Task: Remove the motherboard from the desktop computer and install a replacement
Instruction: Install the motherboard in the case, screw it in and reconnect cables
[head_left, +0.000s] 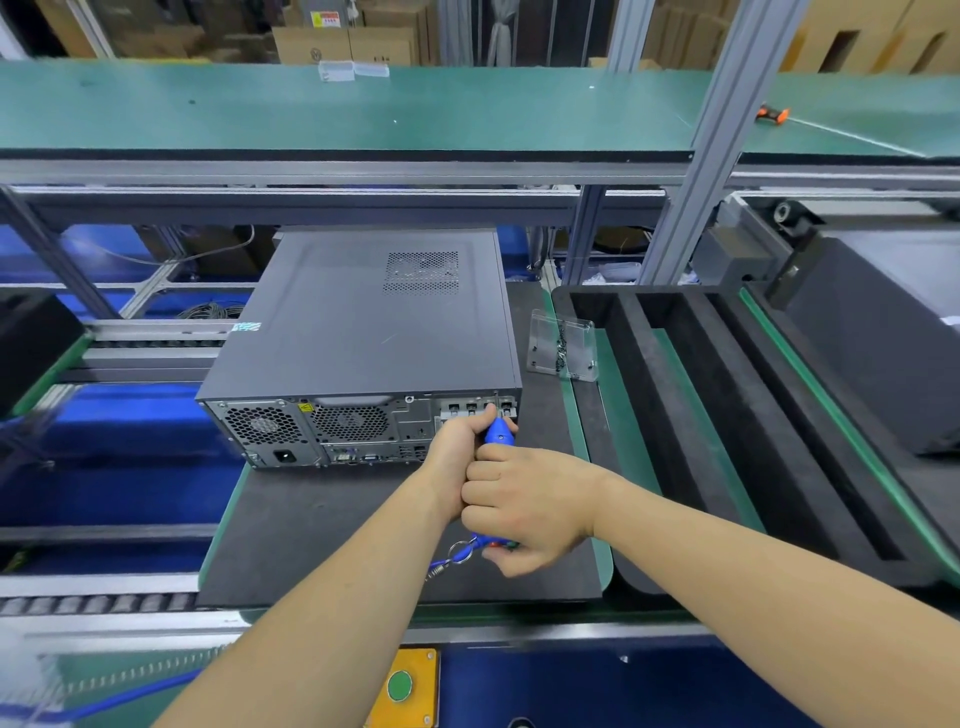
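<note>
A dark grey desktop computer (363, 322) lies on its side on a black mat (311, 519), with its cover on and its rear panel facing me. Both hands hold a blue electric screwdriver (500, 434) whose tip points at the right end of the rear panel, near the expansion slots. My left hand (460, 447) grips the tool's front part. My right hand (524, 506) grips the rear of its body. A key ring and coiled blue cord (457, 556) hang from the tool's back end. The motherboard is hidden inside the case.
A clear acrylic holder (563, 345) stands right of the computer. A black foam tray (727, 415) with long slots lies further right. A metal post (711, 140) rises behind it. A yellow box with a green button (402, 686) sits at the near edge. Roller rails (98, 603) run on the left.
</note>
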